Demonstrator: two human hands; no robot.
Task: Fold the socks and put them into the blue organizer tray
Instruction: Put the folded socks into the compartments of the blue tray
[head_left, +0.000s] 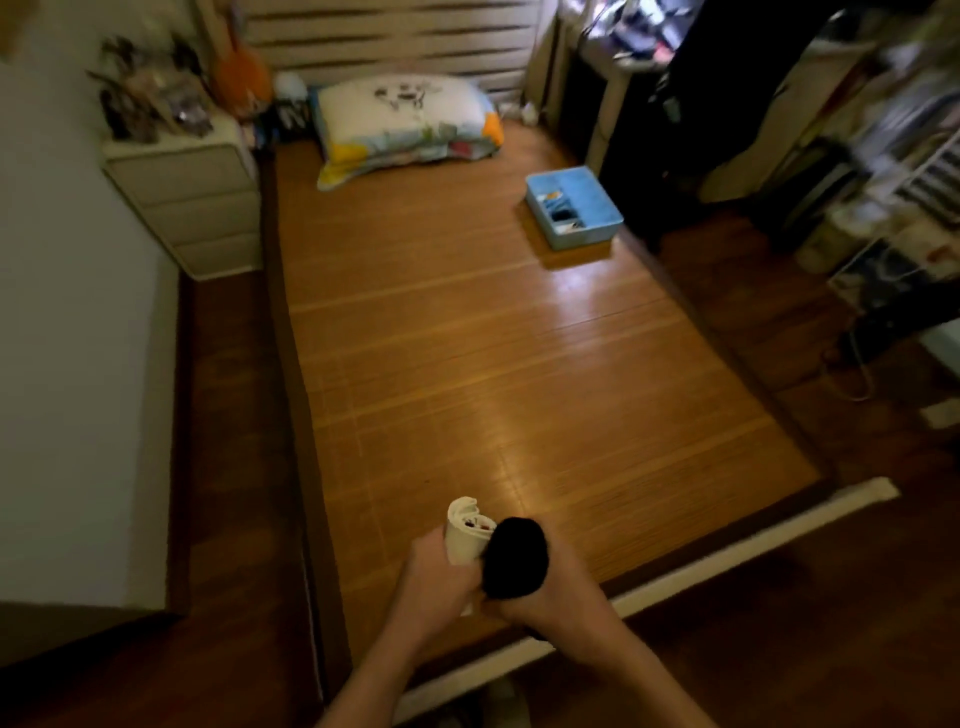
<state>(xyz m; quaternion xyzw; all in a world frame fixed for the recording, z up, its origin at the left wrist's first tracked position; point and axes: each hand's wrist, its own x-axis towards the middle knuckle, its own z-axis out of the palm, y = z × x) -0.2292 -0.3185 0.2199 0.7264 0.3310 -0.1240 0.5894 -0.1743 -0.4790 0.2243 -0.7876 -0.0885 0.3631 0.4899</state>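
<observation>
While aloft, two sock rolls

There are two rolled sock bundles: one cream-white fabric roll and one black fuzzy roll. Two bare hands are seen, one left hand and one right hand, each holding one roll. One light-blue rectangular plastic organizer tray stands on one bed with a brown bamboo mat. One white printed pillow lies on one folded colourful quilt. One cream cabinet has three drawers.
</observation>
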